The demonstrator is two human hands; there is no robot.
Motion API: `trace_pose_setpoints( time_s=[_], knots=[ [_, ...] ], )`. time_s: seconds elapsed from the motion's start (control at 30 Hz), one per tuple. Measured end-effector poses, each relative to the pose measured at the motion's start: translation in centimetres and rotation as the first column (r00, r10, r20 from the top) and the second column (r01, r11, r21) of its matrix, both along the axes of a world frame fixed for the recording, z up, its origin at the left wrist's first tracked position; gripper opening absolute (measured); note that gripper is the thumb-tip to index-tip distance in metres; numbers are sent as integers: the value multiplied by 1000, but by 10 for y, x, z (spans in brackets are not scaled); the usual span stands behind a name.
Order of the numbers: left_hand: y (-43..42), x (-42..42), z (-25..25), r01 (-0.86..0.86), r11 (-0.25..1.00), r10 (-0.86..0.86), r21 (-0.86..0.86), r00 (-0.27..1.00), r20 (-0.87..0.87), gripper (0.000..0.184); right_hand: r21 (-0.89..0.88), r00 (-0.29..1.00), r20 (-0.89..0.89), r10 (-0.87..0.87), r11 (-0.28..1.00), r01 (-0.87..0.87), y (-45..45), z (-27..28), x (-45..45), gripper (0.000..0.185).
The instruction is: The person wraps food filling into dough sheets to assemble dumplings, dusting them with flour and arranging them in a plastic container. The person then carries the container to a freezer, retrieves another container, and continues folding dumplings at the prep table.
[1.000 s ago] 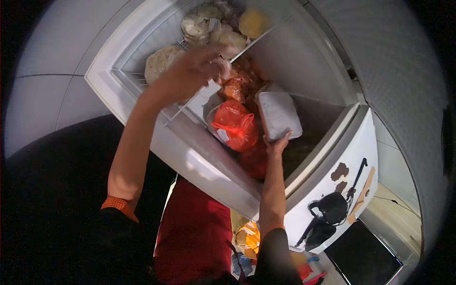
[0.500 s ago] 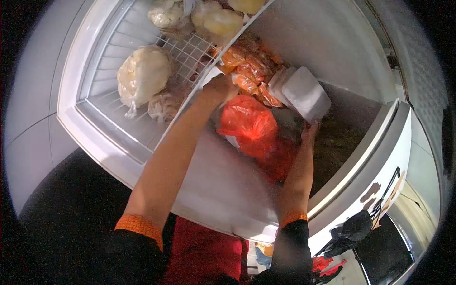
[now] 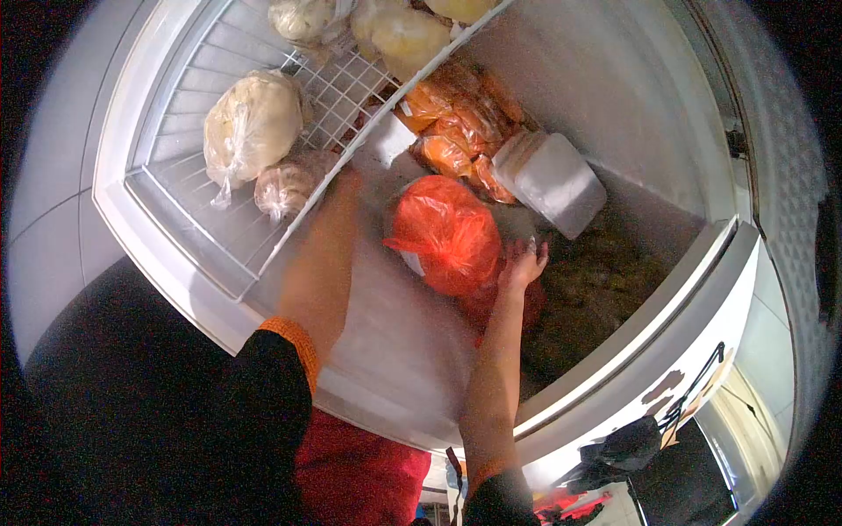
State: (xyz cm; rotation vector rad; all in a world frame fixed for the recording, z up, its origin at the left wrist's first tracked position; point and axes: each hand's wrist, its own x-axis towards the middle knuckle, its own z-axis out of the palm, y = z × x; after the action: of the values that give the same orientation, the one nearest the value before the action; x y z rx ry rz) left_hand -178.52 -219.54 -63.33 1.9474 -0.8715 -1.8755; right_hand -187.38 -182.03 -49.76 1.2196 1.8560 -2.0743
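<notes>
Inside a chest freezer, my right hand [image 3: 524, 263] is beside a red plastic bag [image 3: 447, 232], with its fingers apart and nothing seen in them. Whether it touches the bag is hard to tell. My left hand [image 3: 346, 186] is a blur beside the wire basket's edge, and its fingers cannot be made out. Stacked pale plastic containers [image 3: 561, 184] lie tilted past my right hand. Clear bags of orange food [image 3: 460, 131] rest against them, toward the far side.
A white wire basket [image 3: 346, 92] hangs at the left, holding a large bag of pale food [image 3: 253, 127], a smaller bag [image 3: 285, 188] and more bags at the back. The freezer's rim [image 3: 206, 316] borders the near side. Dark contents [image 3: 596, 280] fill the right part.
My right hand has left the pale containers and moved nearer, to the red bag's side. My left hand has drawn back from the orange bags toward the basket's edge.
</notes>
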Motion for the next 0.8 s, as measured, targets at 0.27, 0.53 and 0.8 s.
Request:
trace_pose_setpoints(
  time_s=[0.27,0.53,0.8],
  knots=[
    [-32,19,-21,-412,852,514,323,771,-376,34,-37,997,52,-58,998,60,-3,3,0,55],
    [-24,45,-53,-402,745,668,533,457,-588,31,46,991,-114,70,997,-65,-4,-28,-6,51],
    [13,35,34,56,861,480,505,238,-844,25,-49,1000,4,-18,999,18,-27,51,-21,47]
  ],
)
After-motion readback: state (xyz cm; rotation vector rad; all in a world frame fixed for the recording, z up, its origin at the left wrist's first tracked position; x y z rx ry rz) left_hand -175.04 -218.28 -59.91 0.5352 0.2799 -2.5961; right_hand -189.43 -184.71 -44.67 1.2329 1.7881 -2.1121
